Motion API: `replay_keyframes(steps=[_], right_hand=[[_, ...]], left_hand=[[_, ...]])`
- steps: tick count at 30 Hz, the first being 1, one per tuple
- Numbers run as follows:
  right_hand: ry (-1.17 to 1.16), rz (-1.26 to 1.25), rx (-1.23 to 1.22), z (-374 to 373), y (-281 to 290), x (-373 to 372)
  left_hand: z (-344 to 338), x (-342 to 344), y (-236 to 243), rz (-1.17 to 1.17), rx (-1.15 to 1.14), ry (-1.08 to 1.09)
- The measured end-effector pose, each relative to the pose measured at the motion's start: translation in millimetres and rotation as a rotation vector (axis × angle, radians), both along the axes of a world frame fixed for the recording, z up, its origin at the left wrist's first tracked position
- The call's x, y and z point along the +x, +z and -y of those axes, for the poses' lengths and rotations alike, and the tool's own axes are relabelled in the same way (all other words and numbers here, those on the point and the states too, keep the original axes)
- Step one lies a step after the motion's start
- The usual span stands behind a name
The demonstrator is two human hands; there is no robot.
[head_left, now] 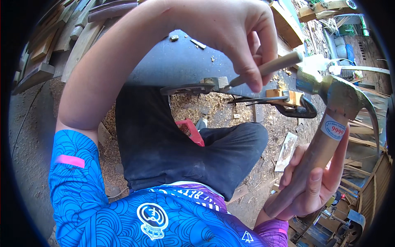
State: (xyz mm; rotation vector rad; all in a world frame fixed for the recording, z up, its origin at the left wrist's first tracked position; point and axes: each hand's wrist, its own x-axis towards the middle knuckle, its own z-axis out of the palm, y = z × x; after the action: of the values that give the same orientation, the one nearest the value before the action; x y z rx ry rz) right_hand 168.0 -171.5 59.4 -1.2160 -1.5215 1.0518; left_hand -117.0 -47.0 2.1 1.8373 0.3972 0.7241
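My left hand [242, 37] reaches over the dark tabletop with its fingers pinched round a chisel [279, 65], a tool with a thick round handle. The chisel slants, its narrow tip down by a small wooden block [217, 82] at the table's edge; whether the tip touches the wood I cannot tell. On the right, my right hand [317, 189] is wrapped round the wooden handle of a claw hammer [325, 140]. The hammer is raised, its striking face close to the chisel's butt end; a bright glare there hides whether they touch.
A black clamp [294, 109] grips an orange-brown wood piece at the table edge, with another clamp [183, 89] to its left. Wood chips lie on the dark tabletop [164, 61] and ground. Timber [39, 74] is stacked at the left. A red plastic thing [192, 132] shows by my legs.
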Motion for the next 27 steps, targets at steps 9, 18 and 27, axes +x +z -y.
replay_keyframes(steps=[9,18,27], right_hand=[[-0.026,-0.017,0.028,0.4,-3.0,2.5],[-0.011,0.008,0.002,2.6,-1.9,-3.2],[0.027,-0.008,0.021,2.8,-3.3,-2.2]], left_hand=[[-5.9,-5.6,11.0,-0.073,0.007,0.053],[1.4,-0.9,5.5,-0.092,-0.106,0.095],[4.9,-6.4,29.4,-0.264,-0.128,0.075]])
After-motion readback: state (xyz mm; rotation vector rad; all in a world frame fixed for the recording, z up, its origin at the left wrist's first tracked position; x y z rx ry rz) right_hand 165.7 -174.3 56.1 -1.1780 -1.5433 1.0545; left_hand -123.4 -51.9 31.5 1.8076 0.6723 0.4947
